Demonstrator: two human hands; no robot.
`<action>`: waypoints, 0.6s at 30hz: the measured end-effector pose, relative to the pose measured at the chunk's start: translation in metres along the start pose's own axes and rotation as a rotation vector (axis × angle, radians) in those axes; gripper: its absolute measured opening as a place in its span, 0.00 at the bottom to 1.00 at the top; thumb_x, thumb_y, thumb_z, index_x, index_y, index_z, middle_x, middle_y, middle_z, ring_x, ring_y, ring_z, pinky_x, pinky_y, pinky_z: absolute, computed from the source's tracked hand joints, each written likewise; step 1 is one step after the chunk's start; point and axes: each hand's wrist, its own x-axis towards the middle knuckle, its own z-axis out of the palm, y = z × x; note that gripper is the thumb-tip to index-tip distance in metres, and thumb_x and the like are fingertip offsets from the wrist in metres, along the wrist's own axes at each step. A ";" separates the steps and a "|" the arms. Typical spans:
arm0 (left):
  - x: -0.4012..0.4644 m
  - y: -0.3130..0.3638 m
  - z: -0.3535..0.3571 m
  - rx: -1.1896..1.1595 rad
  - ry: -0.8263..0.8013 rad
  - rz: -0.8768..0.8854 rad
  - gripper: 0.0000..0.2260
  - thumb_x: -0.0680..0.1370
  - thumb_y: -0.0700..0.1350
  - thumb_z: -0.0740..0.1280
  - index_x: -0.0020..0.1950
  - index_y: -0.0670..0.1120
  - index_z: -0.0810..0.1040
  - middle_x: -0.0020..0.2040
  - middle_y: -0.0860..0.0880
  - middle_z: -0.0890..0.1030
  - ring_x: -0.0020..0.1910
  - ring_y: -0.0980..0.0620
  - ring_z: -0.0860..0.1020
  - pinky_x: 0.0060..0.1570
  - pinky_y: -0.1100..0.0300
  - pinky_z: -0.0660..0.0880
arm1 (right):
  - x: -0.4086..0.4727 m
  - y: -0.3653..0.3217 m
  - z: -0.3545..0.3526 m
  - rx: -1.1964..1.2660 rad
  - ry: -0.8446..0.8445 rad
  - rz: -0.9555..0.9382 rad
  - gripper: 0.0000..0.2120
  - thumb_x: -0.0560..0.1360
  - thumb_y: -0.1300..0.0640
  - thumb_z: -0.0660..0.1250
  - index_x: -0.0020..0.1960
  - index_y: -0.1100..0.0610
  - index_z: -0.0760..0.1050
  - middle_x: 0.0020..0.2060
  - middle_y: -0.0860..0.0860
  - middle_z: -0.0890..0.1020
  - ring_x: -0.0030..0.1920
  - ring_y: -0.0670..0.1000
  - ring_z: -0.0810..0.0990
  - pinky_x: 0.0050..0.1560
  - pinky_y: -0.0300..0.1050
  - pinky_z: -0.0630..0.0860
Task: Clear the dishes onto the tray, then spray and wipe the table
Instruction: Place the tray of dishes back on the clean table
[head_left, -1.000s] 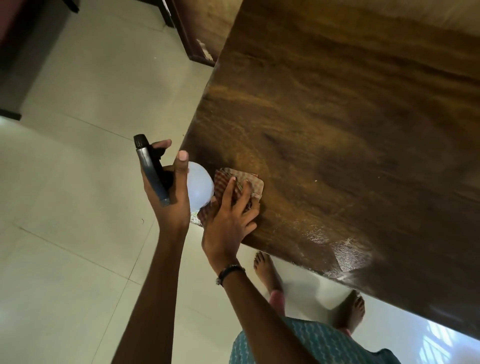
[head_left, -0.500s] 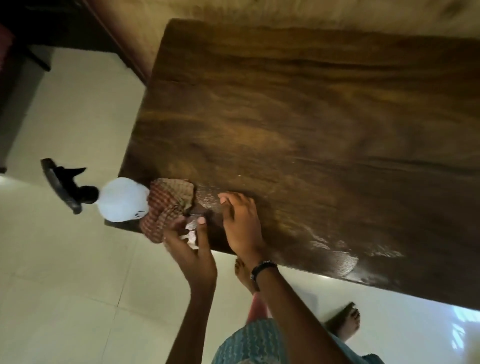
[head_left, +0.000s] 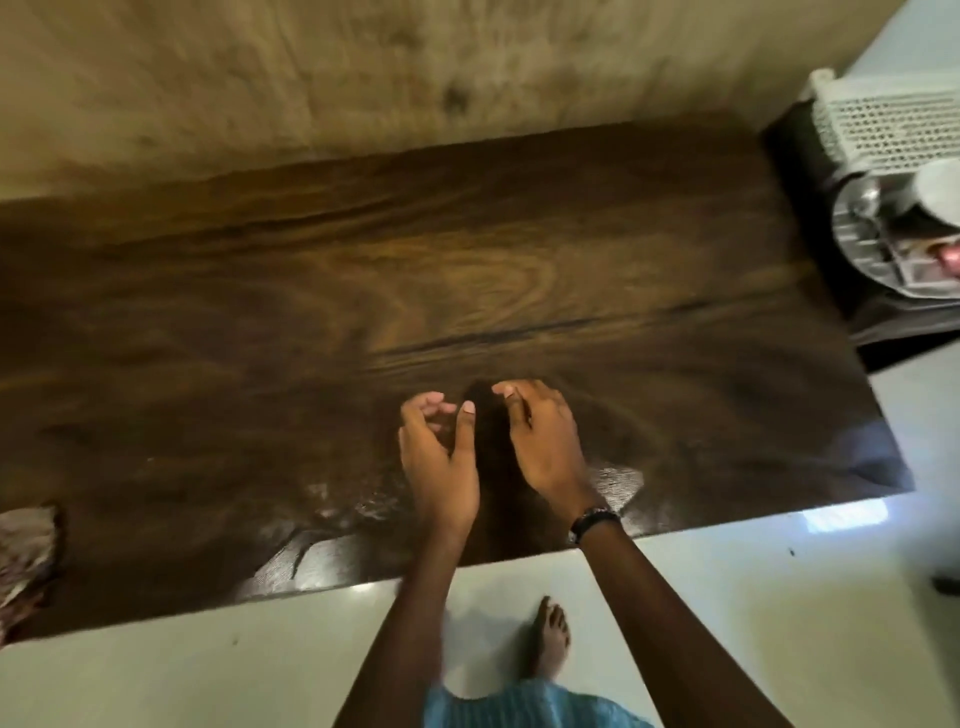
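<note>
Nearest, at the bottom edge: a strip of blue patterned clothing (head_left: 524, 706) and one bare foot (head_left: 549, 644) on the pale tiled floor (head_left: 208, 670). Two bare forearms reaching up from there over the near edge of the table (head_left: 260, 322).

Just past that edge, wet streaks (head_left: 353, 506) shining on the dark wood, to the left of the arms and again just right of the right wrist. A dark wristband (head_left: 594, 521) on the right wrist.

A little farther in, both hands side by side above the tabletop, close together but apart. Left hand (head_left: 441, 462) empty, palm turned toward the right, fingers loosely curled and thumb straight up. Right hand (head_left: 545, 441) also empty, back showing, fingers bent downward toward the wood (touching it or not: cannot tell, the picture is blurred). A dark shadow between the two.

Far left, at the near corner of the table, the checked cloth (head_left: 26, 551) lying crumpled, well apart from both hands and cut off by the picture's edge.

Beyond the hands, bare grained wood to the far edge, then a tan wall (head_left: 363, 78).

Far right, off the table's end: a metal tray (head_left: 852, 244) with dishes (blurred), just beyond it a white perforated basket (head_left: 883, 130).
</note>
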 end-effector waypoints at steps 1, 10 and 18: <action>-0.004 0.010 0.020 -0.002 -0.036 0.007 0.10 0.77 0.48 0.68 0.55 0.53 0.70 0.48 0.52 0.78 0.47 0.53 0.76 0.48 0.59 0.74 | 0.005 0.010 -0.018 0.007 0.020 0.006 0.13 0.82 0.57 0.55 0.60 0.54 0.77 0.59 0.50 0.78 0.61 0.50 0.72 0.63 0.44 0.67; -0.004 0.077 0.156 0.005 -0.270 0.113 0.09 0.77 0.50 0.67 0.54 0.56 0.69 0.48 0.56 0.77 0.48 0.54 0.77 0.47 0.57 0.75 | 0.058 0.077 -0.127 0.038 0.188 0.073 0.13 0.81 0.57 0.56 0.58 0.54 0.78 0.55 0.49 0.80 0.58 0.50 0.74 0.55 0.37 0.66; -0.005 0.117 0.248 -0.002 -0.416 0.219 0.08 0.77 0.48 0.67 0.52 0.54 0.70 0.44 0.57 0.77 0.43 0.52 0.77 0.46 0.54 0.76 | 0.095 0.132 -0.213 0.080 0.378 0.074 0.12 0.81 0.60 0.57 0.57 0.54 0.79 0.55 0.50 0.81 0.57 0.51 0.76 0.60 0.48 0.72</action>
